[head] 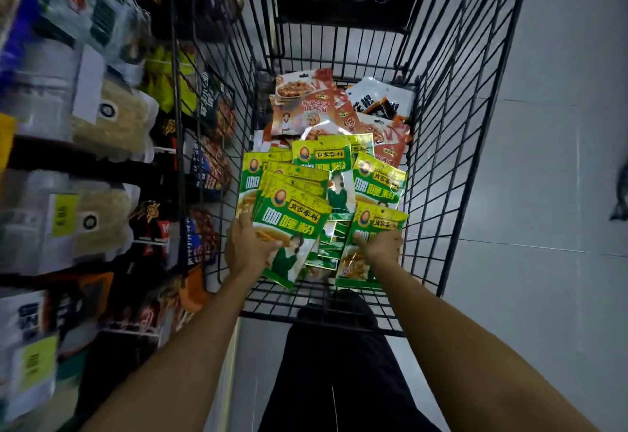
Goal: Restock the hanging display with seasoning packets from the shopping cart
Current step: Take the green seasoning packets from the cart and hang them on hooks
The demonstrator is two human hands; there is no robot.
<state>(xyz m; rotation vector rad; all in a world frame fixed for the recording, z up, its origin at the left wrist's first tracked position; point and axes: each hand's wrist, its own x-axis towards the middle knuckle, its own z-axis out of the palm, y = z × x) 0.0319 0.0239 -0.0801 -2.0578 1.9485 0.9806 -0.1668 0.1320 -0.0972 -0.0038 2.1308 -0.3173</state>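
L hand (249,249) grips green packet stack (290,227), long axis near-far, tops far; R hand (380,246) on near-right packet (368,214), grip unclear; cart (452,125) walls around.

Green-yellow seasoning packets (295,224) lie heaped in the black wire shopping cart (438,166), orange packets (302,105) beyond them.
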